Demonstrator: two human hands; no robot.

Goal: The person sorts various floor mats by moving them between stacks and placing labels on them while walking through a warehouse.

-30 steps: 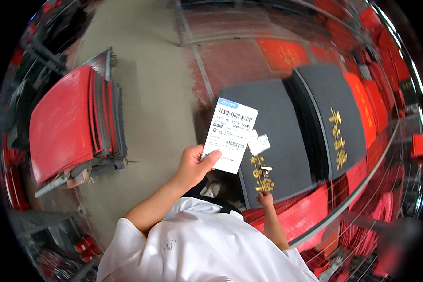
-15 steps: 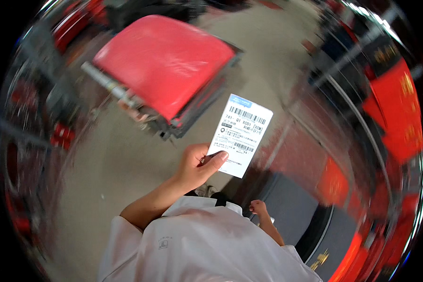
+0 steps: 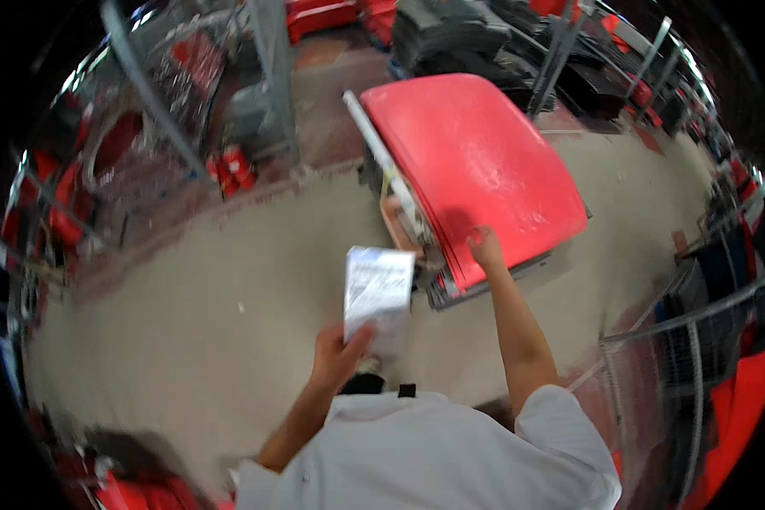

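My left hand (image 3: pixel 338 353) is closed on a white shipping label (image 3: pixel 379 287), apparently a stack of them, with the thumb across its lower part. The print is blurred by motion. My right hand (image 3: pixel 486 248) is stretched forward over the near edge of a red mat (image 3: pixel 484 157), fingers somewhat apart and nothing in them; whether it touches the surface I cannot tell. The smooth red mat lies on top of a low cart, above darker layers. A pale bar (image 3: pixel 382 149) runs along the cart's left side.
Dark stacked mats (image 3: pixel 446 42) lie behind the cart. Metal rack posts (image 3: pixel 149 89) rise at the left. At the right stands a wire rack (image 3: pixel 688 327) with red and dark items. Small red objects (image 3: pixel 232 170) sit on the floor at the left.
The view has turned left, so the cart now sits right of centre and closer. My right hand has risen from my side to above the red mat; my left still holds the label.
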